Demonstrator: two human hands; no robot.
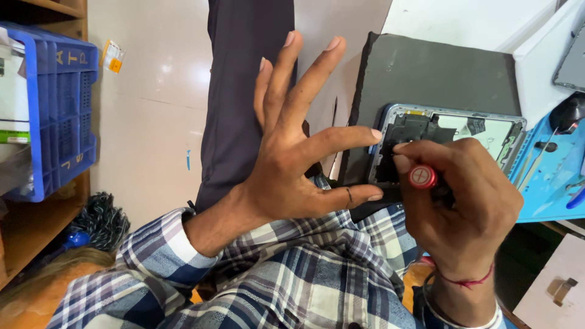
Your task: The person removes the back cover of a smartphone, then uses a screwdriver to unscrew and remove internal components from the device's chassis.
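An opened smartphone [469, 131] with its back cover off lies on a dark grey mat [439, 76]. My left hand [292, 152] is spread wide, its index fingertip and thumb pinching the phone's near edge while the other fingers stick up. My right hand [469, 201] is closed around a small screwdriver with a red cap [422, 176], the tip pointing into the phone's dark inner frame. The tip itself is hidden by my fingers.
A blue work mat [551, 176] with tweezers and small tools lies beyond the phone. A blue plastic crate [55, 103] stands on a wooden shelf at the left. My dark trouser leg [244, 91] and checked sleeves fill the middle.
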